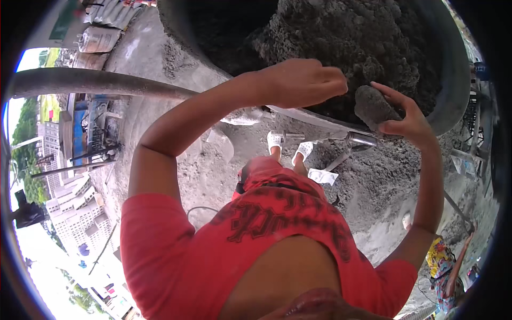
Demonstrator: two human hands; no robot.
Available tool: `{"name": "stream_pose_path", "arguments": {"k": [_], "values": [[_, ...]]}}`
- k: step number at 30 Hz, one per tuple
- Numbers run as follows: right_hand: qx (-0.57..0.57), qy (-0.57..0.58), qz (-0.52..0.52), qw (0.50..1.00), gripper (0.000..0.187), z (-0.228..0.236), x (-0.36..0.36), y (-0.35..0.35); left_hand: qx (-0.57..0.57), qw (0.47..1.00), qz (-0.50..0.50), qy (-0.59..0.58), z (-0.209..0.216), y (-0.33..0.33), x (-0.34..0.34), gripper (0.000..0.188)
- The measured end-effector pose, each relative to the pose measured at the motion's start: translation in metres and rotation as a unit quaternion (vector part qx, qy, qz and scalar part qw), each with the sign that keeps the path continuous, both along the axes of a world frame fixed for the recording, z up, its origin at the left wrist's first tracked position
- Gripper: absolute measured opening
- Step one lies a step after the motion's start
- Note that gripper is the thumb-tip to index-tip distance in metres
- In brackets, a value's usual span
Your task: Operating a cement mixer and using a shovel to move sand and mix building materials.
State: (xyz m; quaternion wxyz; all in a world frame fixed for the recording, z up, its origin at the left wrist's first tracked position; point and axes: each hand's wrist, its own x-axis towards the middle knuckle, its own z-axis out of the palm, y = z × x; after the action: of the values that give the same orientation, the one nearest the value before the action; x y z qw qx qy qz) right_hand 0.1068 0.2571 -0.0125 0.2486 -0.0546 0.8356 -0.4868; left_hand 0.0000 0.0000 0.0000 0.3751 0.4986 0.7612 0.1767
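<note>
A rough grey lump of hardened mortar or stone (373, 108) rests in my right hand (408, 118), the thumb on its near side and the fingers around its far side. My left hand (305, 84) is closed, fingers curled together, just left of the lump; whatever they may hold is hidden. Both hands are above the near edge of a big round metal drum (452, 106). Inside it lies a dark grey heap of crumbly, damp-looking mix (341, 40), which rises toward the far side.
A thick pole (101, 83) runs in from the left toward the drum. Filled sacks (100, 40) lie at far left; hollow blocks (80, 218) are stacked below them. On the right is another person (445, 266) near a long handle (457, 209). Dusty rubble covers the ground around my white clogs (274, 140).
</note>
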Motion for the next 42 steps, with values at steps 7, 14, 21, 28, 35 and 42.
{"name": "stream_pose_path", "arguments": {"k": [7,14,21,28,35,42], "values": [[-0.502,-0.129,-0.430,0.739,0.045,-0.003,0.010,-0.034,0.385,0.910,0.128,0.082,0.023,0.019,0.023,0.038],[-0.734,0.021,-0.404,0.546,0.055,-0.027,0.018,-0.055,0.368,0.851,-0.058,0.370,0.013,0.067,0.070,0.053],[-0.729,0.090,-0.473,0.486,0.057,-0.009,0.090,-0.039,0.416,0.849,-0.153,0.287,0.005,0.093,0.109,0.060],[-0.832,0.225,-0.436,0.258,0.061,-0.070,0.198,-0.046,0.472,0.823,-0.262,0.176,-0.035,0.149,0.181,0.055],[-0.697,0.293,-0.599,0.264,0.051,-0.125,0.267,-0.069,0.495,0.801,-0.332,0.059,-0.071,0.162,0.232,0.048],[-0.700,0.341,-0.606,0.165,0.057,-0.146,0.294,-0.077,0.538,0.758,-0.363,0.065,-0.087,0.168,0.257,0.050]]}}
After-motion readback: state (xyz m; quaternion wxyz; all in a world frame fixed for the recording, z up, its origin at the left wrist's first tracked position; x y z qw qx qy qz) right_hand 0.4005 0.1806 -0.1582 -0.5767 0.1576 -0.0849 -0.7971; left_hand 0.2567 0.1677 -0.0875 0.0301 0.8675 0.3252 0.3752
